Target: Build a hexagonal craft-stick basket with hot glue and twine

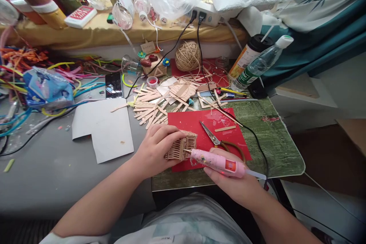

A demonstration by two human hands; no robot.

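My left hand [156,145] is closed around a small house-shaped piece built of wooden sticks [182,146], holding it down on a red sheet [225,131]. My right hand [228,181] grips a pink glue gun [219,162] lying almost level, its nozzle touching the near side of the stick piece. A clear glue stick pokes out of the gun's back end. Scissors [213,136] lie on the red sheet just behind the gun.
Loose wooden sticks [156,106] are piled behind the red sheet, white paper [107,127] lies to the left. A twine ball [188,55], bottles [259,65], a phone [113,84], coloured wires [42,68] and a power strip [210,13] crowd the back. The gun's black cord [259,145] crosses the green mat [278,141].
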